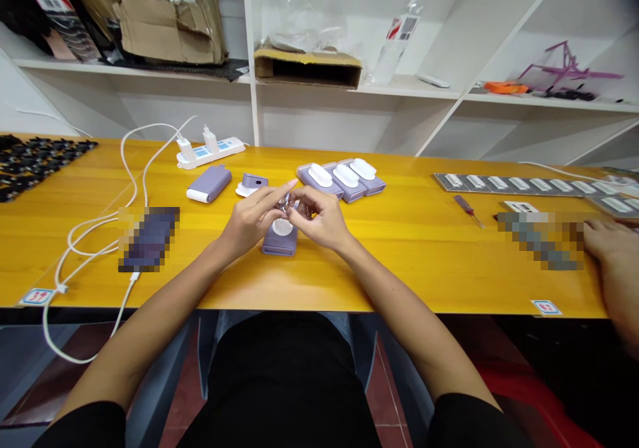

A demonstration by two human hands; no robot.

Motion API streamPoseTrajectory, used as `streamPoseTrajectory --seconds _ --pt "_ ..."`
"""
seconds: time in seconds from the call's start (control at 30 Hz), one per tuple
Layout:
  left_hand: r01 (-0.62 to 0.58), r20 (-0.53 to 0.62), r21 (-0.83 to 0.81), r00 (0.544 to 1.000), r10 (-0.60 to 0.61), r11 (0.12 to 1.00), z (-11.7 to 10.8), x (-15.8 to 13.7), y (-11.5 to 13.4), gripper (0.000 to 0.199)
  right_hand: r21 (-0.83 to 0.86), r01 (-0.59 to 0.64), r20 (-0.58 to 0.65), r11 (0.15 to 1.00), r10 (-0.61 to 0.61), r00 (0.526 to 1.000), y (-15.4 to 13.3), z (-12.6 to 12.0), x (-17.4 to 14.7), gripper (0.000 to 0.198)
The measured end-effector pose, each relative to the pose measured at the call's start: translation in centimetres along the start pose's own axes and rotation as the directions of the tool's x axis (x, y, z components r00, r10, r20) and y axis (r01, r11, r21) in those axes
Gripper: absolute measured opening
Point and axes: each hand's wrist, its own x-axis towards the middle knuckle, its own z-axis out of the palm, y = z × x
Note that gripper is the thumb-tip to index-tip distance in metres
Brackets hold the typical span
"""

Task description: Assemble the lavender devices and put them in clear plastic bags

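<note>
My left hand (249, 220) and my right hand (323, 220) meet over the middle of the table, fingers bent and closed on a small shiny, brownish see-through thing (286, 203). Fingers cover most of it, so its kind cannot be made out. Directly below it, a purple block-shaped device (279, 245) with a white round pad lies on the table. Just behind my left hand is a smaller purple piece (254, 181) on a white base. Beyond my right hand stand several purple devices (353, 194) with white oval pieces on top.
A purple device with a white end (210, 183) lies left, near a white power strip (212, 153). White cables (64, 248) loop to a blurred phone (150, 238). Right are a screwdriver (468, 210), a long strip of white parts (519, 184) and another person's hand (606, 241).
</note>
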Motion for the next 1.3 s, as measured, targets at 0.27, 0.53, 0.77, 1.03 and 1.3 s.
streamPoseTrajectory --seconds 0.27,0.53,0.77,1.03,1.3 --pt "-0.023 0.019 0.035 1.000 0.022 0.999 0.05 -0.07 -0.18 0.061 0.001 -0.051 0.052 0.999 0.051 0.997 -0.29 -0.24 0.16 0.011" --pt "-0.008 0.068 0.042 0.998 0.005 0.999 0.10 -0.37 -0.40 0.060 0.038 -0.107 0.076 0.994 0.104 0.992 -0.42 -0.23 0.25 0.014" --pt "-0.009 0.087 0.061 0.996 0.003 0.998 0.08 -0.37 -0.39 0.062 0.126 -0.200 0.083 0.972 0.190 0.978 -0.15 -0.12 0.29 0.017" --pt "-0.026 0.077 0.071 0.997 0.021 0.997 0.25 -0.41 -0.35 0.068 0.244 -0.275 0.092 0.930 0.260 0.961 0.19 0.05 0.44 0.022" --pt "-0.003 0.062 0.047 0.998 0.001 0.999 0.44 -0.33 -0.38 0.066 0.424 -0.401 0.154 0.812 0.371 0.916 0.01 0.08 0.74 0.019"
